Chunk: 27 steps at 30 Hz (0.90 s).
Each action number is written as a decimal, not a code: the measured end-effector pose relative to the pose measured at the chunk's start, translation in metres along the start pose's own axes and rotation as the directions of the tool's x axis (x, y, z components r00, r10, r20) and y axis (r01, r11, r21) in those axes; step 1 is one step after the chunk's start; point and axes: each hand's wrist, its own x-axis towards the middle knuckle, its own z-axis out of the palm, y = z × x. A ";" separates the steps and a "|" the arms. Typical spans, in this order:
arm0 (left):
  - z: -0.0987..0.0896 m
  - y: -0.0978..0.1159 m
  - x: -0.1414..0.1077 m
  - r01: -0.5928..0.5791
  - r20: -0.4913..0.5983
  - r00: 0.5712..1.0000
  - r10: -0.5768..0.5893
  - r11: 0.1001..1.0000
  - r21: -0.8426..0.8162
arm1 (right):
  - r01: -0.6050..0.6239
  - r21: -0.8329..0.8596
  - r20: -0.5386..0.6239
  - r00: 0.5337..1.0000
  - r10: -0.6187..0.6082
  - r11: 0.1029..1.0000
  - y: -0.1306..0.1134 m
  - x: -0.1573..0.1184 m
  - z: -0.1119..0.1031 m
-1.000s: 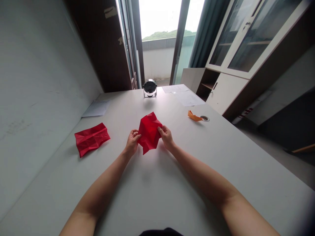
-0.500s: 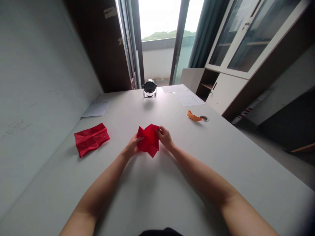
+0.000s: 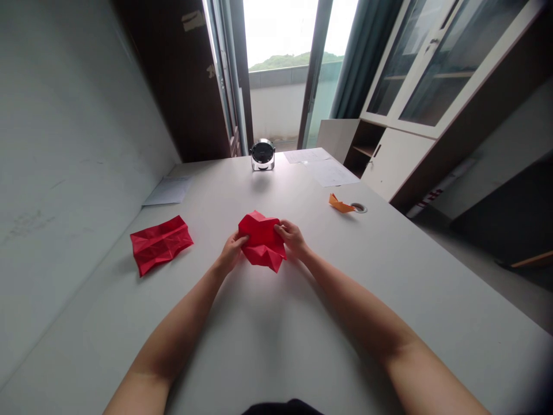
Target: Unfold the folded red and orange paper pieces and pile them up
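Observation:
Between my hands is a sheet of creased red paper (image 3: 262,237), partly folded, with its lower flap sticking out toward me. My left hand (image 3: 233,249) pinches its left edge, thumb on top. At the upper right edge, my right hand (image 3: 292,236) grips the paper between thumb and fingers. The fingers beneath the paper are hidden. A second red paper (image 3: 162,245), crossed by crease lines, lies on the white table (image 3: 259,334) to the left of my left hand.
An orange folded paper boat (image 3: 341,204) rests beside a round cable hole (image 3: 359,208) on the right. A small black round device on a stand (image 3: 262,154) stands at the back. White sheets lie at the back right (image 3: 330,172) and back left (image 3: 167,191).
The red paper in my hands has opened wider and its folds have shifted, with the lower point now further right. My left hand has moved slightly up and left.

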 end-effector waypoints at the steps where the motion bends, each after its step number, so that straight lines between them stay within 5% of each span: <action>1: -0.001 0.000 0.001 -0.042 -0.001 0.999 0.042 0.999 0.027 | 0.002 0.003 -0.006 1.000 -0.002 1.000 -0.001 0.001 -0.002; 8: -0.006 0.002 0.001 -0.063 -0.054 0.996 0.068 0.993 0.099 | -0.019 0.001 -0.061 0.998 0.019 1.000 -0.007 0.005 -0.012; 19: -0.040 0.015 0.012 -0.078 -0.223 0.964 0.147 0.953 0.292 | -0.136 0.011 0.197 0.971 0.131 0.991 -0.028 0.004 -0.038; 27: -0.038 0.014 0.008 -0.062 -0.193 0.968 0.162 0.897 0.438 | -0.132 -0.096 0.228 0.962 0.151 0.987 -0.029 0.002 -0.042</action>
